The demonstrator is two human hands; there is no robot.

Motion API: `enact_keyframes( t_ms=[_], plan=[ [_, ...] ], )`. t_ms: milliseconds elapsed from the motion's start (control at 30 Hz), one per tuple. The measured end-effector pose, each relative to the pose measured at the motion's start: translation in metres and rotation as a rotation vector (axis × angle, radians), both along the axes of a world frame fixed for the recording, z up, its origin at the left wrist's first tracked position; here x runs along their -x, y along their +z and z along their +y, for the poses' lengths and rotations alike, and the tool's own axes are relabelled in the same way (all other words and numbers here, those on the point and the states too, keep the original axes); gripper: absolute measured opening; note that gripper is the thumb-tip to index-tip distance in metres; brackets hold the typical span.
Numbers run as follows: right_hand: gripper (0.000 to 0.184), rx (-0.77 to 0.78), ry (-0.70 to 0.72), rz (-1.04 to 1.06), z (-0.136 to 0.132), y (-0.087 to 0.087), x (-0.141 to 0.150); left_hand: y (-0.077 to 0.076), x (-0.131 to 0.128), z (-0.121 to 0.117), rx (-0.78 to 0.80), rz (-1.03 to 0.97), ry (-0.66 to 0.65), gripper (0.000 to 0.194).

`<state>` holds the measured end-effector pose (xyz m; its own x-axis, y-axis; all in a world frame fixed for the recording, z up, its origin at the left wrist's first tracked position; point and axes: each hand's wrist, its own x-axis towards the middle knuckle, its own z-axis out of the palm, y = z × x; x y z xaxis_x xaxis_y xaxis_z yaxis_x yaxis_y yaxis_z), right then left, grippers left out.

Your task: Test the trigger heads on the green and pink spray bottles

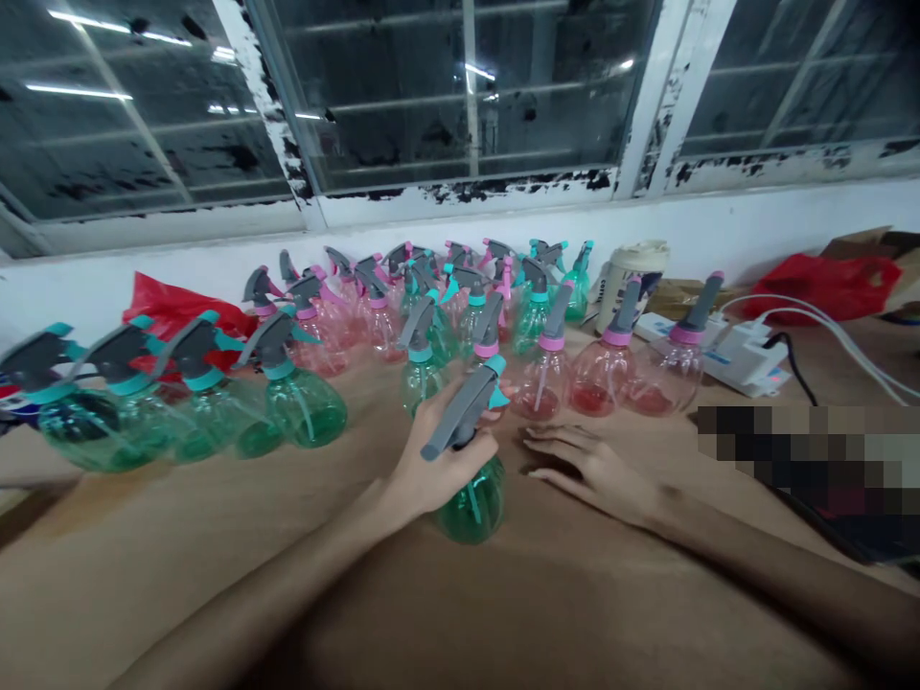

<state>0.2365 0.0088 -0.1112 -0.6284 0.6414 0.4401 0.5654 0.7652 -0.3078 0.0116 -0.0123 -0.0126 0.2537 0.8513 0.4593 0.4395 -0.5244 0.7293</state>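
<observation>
One green spray bottle is in the left hand, whose fingers and thumb wrap the neck just under the grey-and-teal sprayer head. The right hand is palm down and empty, its fingers stretched and slightly parted, at or just above the table, beside that bottle. The step in hand looks like gripping and steadying this one bottle; moving it would call for a firm neck hold and care around the close neighbours.

The held bottle is see-through, with a pale dip tube inside and deeper green low down; whether that is liquid or thick plastic, I cannot tell. A row of green bottles stands to the left, similarly darker below. Pink bottles to the right show red near their bases. More bottles crowd behind. The paper cup hides its contents, as does the red bag.
</observation>
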Motion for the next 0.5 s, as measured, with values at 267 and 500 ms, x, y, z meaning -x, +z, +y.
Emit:
enact_keyframes(
  t_ms=[267, 500],
  plan=[
    [0.027, 0.009, -0.027, 0.010, 0.0046, -0.0088, -0.0009, 0.0029, 0.0078, 0.0075, 0.069, -0.007, -0.028, 0.029],
    [0.029, 0.026, -0.079, -0.049, -0.0016, -0.0069, -0.0035, 0.0038, 0.0070, 0.0057, 0.182, 0.006, -0.011, 0.027]
  ],
)
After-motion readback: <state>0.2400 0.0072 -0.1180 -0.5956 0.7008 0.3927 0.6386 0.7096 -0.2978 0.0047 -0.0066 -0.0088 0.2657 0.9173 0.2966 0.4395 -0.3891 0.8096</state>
